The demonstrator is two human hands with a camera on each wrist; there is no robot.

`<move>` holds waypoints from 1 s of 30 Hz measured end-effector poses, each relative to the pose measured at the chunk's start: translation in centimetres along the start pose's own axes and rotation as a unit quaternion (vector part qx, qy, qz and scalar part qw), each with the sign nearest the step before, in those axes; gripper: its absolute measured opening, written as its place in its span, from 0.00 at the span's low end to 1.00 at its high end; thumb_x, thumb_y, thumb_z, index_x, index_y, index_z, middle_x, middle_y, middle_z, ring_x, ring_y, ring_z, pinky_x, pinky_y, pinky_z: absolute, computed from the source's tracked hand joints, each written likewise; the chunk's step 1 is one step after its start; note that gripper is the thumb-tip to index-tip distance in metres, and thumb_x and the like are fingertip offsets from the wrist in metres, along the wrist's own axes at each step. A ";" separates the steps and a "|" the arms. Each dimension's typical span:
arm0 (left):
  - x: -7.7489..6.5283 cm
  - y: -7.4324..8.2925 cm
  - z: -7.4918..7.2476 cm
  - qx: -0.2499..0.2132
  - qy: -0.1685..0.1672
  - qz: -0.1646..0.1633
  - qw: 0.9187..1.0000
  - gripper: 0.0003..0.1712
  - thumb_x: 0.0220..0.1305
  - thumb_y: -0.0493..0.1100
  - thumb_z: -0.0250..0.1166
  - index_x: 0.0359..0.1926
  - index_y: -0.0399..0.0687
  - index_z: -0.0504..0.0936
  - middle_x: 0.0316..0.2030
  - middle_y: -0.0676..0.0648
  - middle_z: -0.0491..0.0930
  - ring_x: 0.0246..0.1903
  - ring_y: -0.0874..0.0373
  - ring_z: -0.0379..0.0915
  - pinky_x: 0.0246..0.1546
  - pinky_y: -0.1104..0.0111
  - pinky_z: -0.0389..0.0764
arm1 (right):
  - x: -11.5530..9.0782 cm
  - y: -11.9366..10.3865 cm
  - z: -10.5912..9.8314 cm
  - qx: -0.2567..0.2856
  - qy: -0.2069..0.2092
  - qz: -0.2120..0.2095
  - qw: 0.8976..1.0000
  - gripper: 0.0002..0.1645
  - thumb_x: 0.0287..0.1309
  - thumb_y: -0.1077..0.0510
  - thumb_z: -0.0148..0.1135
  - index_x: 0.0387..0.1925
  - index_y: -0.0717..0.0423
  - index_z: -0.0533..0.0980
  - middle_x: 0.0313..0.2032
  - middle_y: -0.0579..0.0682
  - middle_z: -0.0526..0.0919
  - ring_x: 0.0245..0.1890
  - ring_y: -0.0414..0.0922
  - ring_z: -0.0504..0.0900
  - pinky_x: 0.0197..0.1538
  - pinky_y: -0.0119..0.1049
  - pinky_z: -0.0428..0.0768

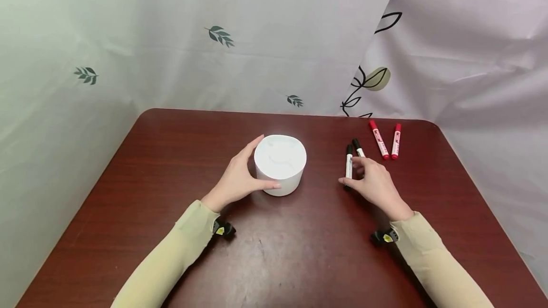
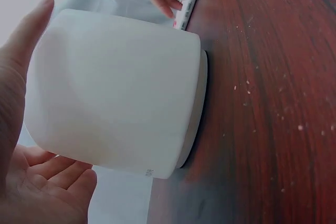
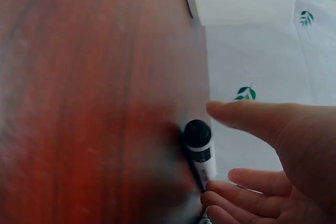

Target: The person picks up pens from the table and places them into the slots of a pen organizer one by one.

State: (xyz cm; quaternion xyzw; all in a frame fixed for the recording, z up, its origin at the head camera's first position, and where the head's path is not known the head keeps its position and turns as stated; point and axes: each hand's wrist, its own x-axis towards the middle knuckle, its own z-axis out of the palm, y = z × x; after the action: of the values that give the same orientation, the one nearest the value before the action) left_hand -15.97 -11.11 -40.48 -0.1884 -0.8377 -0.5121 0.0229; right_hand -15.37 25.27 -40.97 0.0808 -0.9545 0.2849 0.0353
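A white round container (image 1: pixel 280 158) stands on the table, with a faint curved line across its top. My left hand (image 1: pixel 237 177) holds it from the left, thumb along the near wall and fingers round the far side. In the left wrist view, the container's wall (image 2: pixel 115 93) hides part of the fingers. To the right lies a black-capped white marker (image 1: pixel 349 168). Over it is my right hand (image 1: pixel 376 182), thumb and fingers spread apart. The right wrist view shows a gap between thumb and marker (image 3: pixel 205 161); the fingers are close beside it, contact unclear.
A second black-capped marker (image 1: pixel 357 146) lies just beyond the right hand, partly covered by it. Two red-capped markers (image 1: pixel 379 140) are farther back on the right. The dark red wooden table (image 1: pixel 282 251) ends at a pale patterned curtain (image 1: pixel 265 65).
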 end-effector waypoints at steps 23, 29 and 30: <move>0.3 -0.3 0.1 -0.011 0.009 0.002 1.000 0.63 0.40 0.55 0.87 0.77 0.57 0.64 0.68 0.57 0.69 0.62 0.53 0.73 0.61 0.55 0.73 | 1.1 0.4 -1.4 0.074 0.098 -0.008 0.992 0.20 0.53 0.67 0.70 0.50 0.65 0.83 0.33 0.56 0.87 0.29 0.42 0.83 0.33 0.23 0.76; 0.3 -0.2 -0.1 -0.013 0.004 0.002 1.000 0.64 0.40 0.56 0.87 0.77 0.54 0.63 0.68 0.56 0.69 0.63 0.53 0.71 0.63 0.55 0.72 | 1.7 -1.1 -3.4 0.173 0.148 0.008 0.974 0.14 0.58 0.65 0.70 0.47 0.64 0.85 0.34 0.52 0.88 0.28 0.32 0.82 0.34 0.20 0.76; 0.3 -0.2 -0.1 -0.014 0.004 0.000 1.000 0.64 0.39 0.56 0.87 0.77 0.54 0.63 0.68 0.56 0.69 0.64 0.53 0.71 0.63 0.56 0.71 | 1.8 -1.4 -3.8 0.196 0.155 0.011 0.968 0.14 0.58 0.64 0.70 0.47 0.64 0.85 0.33 0.50 0.87 0.28 0.32 0.83 0.34 0.21 0.77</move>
State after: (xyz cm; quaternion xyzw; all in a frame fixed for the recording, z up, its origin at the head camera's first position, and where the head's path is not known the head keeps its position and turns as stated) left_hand -16.28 -11.17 -40.50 -0.1869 -0.8301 -0.5249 0.0237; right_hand -16.78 25.93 -36.86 0.0302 -0.8635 0.4762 0.1632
